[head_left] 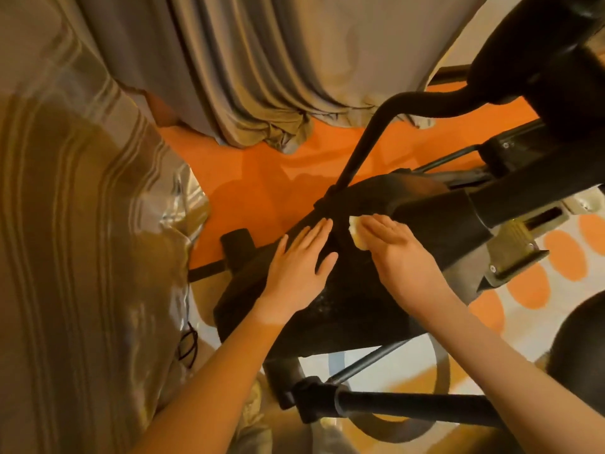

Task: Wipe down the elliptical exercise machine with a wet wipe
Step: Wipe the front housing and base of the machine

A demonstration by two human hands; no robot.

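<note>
A black bar (409,406) of the elliptical is seen nearest, crossing below the forearms. Above it, the black housing (343,299) is touched by both hands. The left hand (296,265) is laid flat on the housing, fingers straight and slightly spread, nothing held. The right hand (397,247) is pressed flat, fingers straight and together, on a white wipe (355,232), which is pinned against the housing's upper part. A grey pedal (510,250) is seen to the right. Beyond, an orange floor (262,178) is met by grey curtains (248,70).
</note>
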